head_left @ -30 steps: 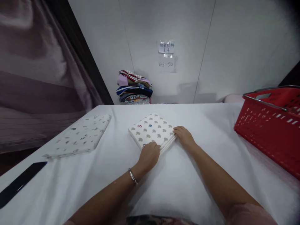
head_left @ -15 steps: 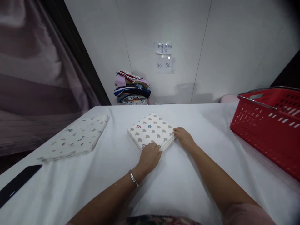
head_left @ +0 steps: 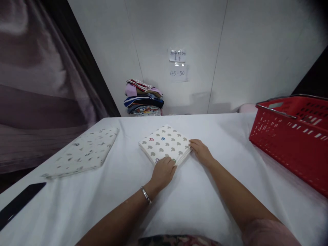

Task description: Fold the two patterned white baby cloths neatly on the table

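A folded white cloth (head_left: 167, 141) with grey mushroom shapes and a few coloured ones lies in the middle of the table, one corner toward me. My left hand (head_left: 164, 172), with a silver bracelet at the wrist, grips its near corner, fingers on top and thumb at the edge. At the right corner, my right hand (head_left: 201, 152) pinches the layered edge. The fingers partly hide both corners. Another folded cloth (head_left: 84, 152), white with small dark prints, lies flat to the left, apart from my hands.
A red plastic basket (head_left: 287, 147) with a metal handle stands on the right of the white-covered table (head_left: 123, 205). A flat black object (head_left: 22, 201) lies at the left edge. Behind the table, a stack of folded fabrics (head_left: 143, 97) sits against the wall, beside paper signs (head_left: 177, 72).
The view has shifted slightly, so the basket and wall signs appear a little further left. Both hands keep the same hold on the folded cloth, which stays in place.
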`<action>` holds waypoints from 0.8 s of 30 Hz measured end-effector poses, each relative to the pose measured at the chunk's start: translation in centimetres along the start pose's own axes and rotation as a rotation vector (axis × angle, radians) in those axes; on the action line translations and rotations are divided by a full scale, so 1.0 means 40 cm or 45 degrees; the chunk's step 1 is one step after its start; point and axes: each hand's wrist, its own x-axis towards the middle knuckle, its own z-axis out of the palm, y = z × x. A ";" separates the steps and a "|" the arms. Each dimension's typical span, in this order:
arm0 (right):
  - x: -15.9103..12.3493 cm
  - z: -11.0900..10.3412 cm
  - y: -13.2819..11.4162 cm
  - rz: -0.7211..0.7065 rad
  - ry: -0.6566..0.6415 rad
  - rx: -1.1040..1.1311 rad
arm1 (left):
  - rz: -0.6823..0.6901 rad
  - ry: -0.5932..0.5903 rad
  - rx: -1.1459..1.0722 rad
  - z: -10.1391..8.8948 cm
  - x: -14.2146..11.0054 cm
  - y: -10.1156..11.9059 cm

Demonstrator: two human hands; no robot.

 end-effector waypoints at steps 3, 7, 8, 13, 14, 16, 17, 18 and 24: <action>-0.004 0.002 0.000 0.027 0.001 0.042 | -0.086 0.027 -0.142 -0.025 0.025 -0.019; -0.010 0.006 0.003 0.056 -0.006 0.088 | -0.128 0.175 -0.191 -0.035 0.062 -0.046; -0.012 0.007 0.005 0.060 -0.006 0.102 | -0.113 0.183 -0.169 -0.025 0.065 -0.050; -0.024 0.017 0.017 0.244 -0.008 0.267 | -0.091 0.086 -0.018 0.055 0.045 -0.048; -0.022 0.019 0.017 0.306 0.004 0.300 | -0.095 0.085 -0.004 0.066 0.040 -0.045; -0.005 0.022 0.011 0.374 0.030 0.326 | -0.096 0.096 0.005 0.078 0.033 -0.039; 0.012 0.022 0.003 0.369 0.039 0.324 | -0.097 0.106 0.004 0.079 0.031 -0.037; 0.034 0.023 -0.009 0.341 0.043 0.320 | -0.099 0.117 0.001 0.079 0.030 -0.035; 0.196 0.061 -0.096 0.077 -0.058 0.260 | -0.128 0.155 -0.047 0.075 0.029 -0.031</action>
